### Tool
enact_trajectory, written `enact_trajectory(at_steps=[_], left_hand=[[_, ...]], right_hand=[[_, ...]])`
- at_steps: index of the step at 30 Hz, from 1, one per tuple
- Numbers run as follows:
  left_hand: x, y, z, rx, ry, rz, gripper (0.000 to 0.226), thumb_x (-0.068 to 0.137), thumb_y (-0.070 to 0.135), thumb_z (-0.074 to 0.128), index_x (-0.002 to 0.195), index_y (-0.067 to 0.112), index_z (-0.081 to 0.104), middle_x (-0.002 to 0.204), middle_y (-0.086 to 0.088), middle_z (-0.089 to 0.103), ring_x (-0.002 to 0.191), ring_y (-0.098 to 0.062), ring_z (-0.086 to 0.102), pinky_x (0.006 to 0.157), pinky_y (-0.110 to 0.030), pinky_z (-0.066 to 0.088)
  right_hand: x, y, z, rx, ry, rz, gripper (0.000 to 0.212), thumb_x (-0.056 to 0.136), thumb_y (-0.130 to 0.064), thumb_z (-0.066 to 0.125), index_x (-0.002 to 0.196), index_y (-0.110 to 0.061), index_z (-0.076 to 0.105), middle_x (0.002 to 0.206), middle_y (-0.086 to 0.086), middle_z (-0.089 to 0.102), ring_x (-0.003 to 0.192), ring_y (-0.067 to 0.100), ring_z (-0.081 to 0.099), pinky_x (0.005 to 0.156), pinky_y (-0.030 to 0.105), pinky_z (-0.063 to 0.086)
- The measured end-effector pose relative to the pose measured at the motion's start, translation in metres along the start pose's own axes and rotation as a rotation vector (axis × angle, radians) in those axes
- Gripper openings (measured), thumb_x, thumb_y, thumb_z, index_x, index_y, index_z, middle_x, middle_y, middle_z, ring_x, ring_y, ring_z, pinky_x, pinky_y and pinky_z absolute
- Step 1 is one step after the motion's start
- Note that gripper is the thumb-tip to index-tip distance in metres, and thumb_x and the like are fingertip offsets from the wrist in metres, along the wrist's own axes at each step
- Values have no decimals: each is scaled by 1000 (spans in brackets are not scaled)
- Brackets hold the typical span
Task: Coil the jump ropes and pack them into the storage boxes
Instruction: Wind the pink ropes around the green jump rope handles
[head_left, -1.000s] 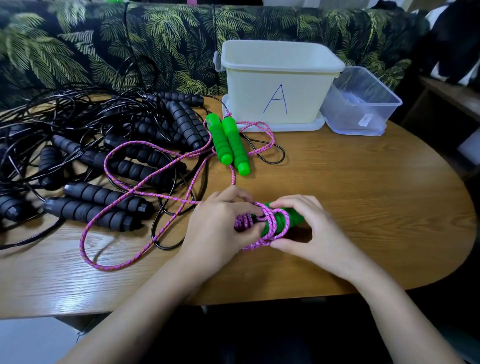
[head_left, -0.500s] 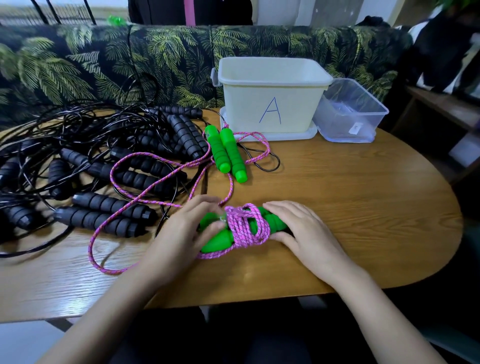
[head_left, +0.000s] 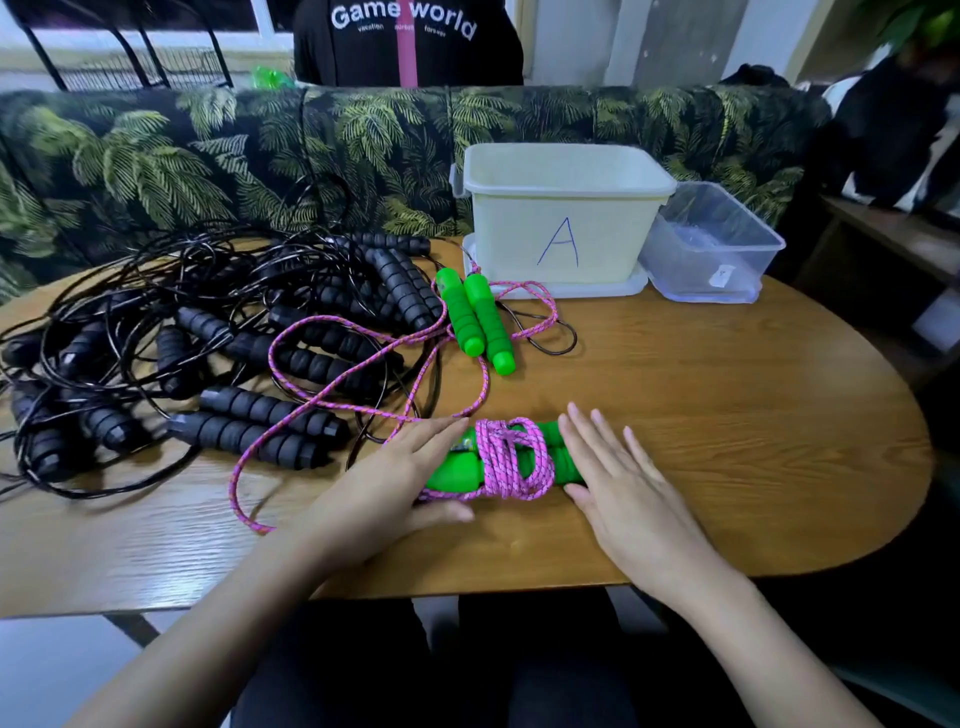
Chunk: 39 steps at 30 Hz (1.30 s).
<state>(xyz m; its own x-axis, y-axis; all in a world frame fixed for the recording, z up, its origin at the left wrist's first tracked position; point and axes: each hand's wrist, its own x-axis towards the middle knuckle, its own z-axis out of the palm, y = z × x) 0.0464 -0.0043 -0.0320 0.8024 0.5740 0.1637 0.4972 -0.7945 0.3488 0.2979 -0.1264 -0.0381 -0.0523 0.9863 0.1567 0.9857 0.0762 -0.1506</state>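
while left hand (head_left: 402, 480) and right hand (head_left: 618, 480) are flanking wrapped rope (head_left: 511, 460), fingers straight | advising gripping across coils for boxing

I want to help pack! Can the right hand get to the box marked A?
Probably yes. The right hand lies flat, holding nothing, and bare table lies between it and box A.

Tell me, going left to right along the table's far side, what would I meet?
Tangled black jump ropes → loose pair of green handles → cream box marked A → clear box.
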Motion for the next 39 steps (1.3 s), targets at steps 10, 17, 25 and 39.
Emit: enact_trajectory(at_steps=[10,17,25,39], left_hand=[[53,68,-4,-798,267,-298,53,97,62,39,125,22,60,120,2,68,109,-4,59,100,-25,45],[110,75,7,-457,268,-252,86,94,70,7,128,15,63,130,6,56,128,-14,45,105,-8,22],[131,24,45,258,93,-360,78,99,64,10,124,17,68,137,-19,56,132,-40,46,111,-57,16],[137,10,17,100,431,-354,45,96,46,49,124,15,64,132,-11,59,119,-35,55,104,-48,42]], right_hand=[[33,-42,-13,1374,249,383,88,78,-59,62,143,-49,3,158,-14,23,135,1,40,116,30,32],[68,48,-41,723,472,699,93,81,-55,70,154,-44,13,132,7,54,112,26,56,87,40,49],[68,173,-51,-193,99,870,82,91,-64,51,156,-37,8,150,13,31,124,34,43,92,39,45],[97,121,-37,-116,406,491,57,91,-42,62,142,-21,51,147,7,49,132,35,41,102,51,41]])
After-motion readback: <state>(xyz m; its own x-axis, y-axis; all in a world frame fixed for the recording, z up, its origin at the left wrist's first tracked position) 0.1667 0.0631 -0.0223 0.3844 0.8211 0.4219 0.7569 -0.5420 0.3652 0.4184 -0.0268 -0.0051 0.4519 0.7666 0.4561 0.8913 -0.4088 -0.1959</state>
